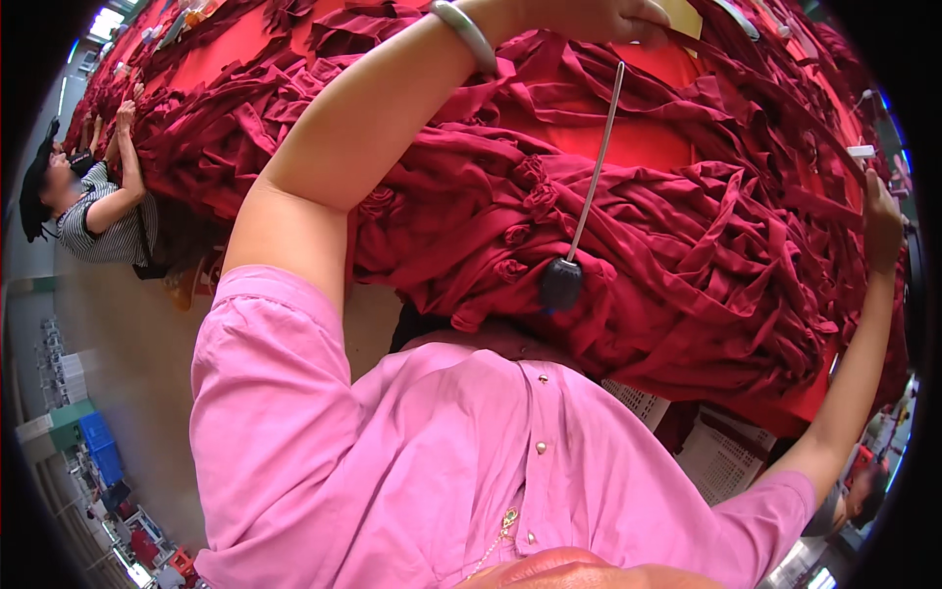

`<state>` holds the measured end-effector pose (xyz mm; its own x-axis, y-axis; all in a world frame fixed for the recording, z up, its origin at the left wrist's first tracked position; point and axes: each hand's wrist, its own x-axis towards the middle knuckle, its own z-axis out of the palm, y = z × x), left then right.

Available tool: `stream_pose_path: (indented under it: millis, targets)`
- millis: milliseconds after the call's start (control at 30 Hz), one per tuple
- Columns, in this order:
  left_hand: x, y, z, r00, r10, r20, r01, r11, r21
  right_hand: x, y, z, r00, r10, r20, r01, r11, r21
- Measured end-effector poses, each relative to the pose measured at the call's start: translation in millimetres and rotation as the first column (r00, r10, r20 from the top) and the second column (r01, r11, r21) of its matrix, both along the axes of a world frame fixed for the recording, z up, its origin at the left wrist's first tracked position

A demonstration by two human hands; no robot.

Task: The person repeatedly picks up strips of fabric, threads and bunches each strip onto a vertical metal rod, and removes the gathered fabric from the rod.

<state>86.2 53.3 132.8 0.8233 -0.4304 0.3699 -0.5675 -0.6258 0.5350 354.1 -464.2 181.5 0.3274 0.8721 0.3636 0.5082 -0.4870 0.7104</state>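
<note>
Dark red fabric [677, 226] lies in a thick tangle of strips and folds over the wide table in front of me. My left hand [613, 20], with a bangle on its wrist, reaches to the far middle; its fingers are curled on the end of a dark red fabric strip [760, 74]. That strip runs rightward over the pile toward my right hand [881, 224], which is closed on red fabric at the far right edge. Between my arms, a thin metal rod with a black rounded handle [561, 285] rests on the pile, handle toward me.
Bright red cloth [628, 142] shows through gaps in the heap. A yellowish piece [685, 25] lies beside my left hand. At the far left, a person in a striped top [108, 211] works at the same pile. A blue bin [101, 447] stands beyond the floor at lower left.
</note>
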Motion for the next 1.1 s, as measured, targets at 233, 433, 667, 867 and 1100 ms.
stream_pose_path:
  millis: [233,433,667,867,1100]
  targets:
    - [-40.9,75.3,-30.7,0.917,0.225,-0.329,-0.267,0.960,-0.088,15.1,-169.0,-1.2,0.872,-0.475,-0.119,0.485,0.871,0.079]
    - [-55.0,93.3,-85.3,0.978,0.054,-0.199,-0.084,0.986,-0.146,11.1,-202.5,-34.9,0.799,-0.581,-0.153,0.599,0.791,0.123]
    - [-62.8,84.0,-55.3,0.850,-0.083,-0.521,-0.310,0.721,-0.620,20.4,-220.5,-15.0,0.740,-0.649,-0.178,0.673,0.711,0.205]
    - [-34.0,31.7,47.6,0.897,-0.380,-0.228,-0.207,0.096,-0.974,27.9,53.0,-21.1,0.928,-0.174,-0.328,0.254,0.943,0.217]
    - [-43.0,80.6,111.4,0.998,-0.027,-0.049,-0.045,0.115,-0.992,-263.3,372.9,15.9,-0.315,0.798,-0.513,0.067,0.558,0.827]
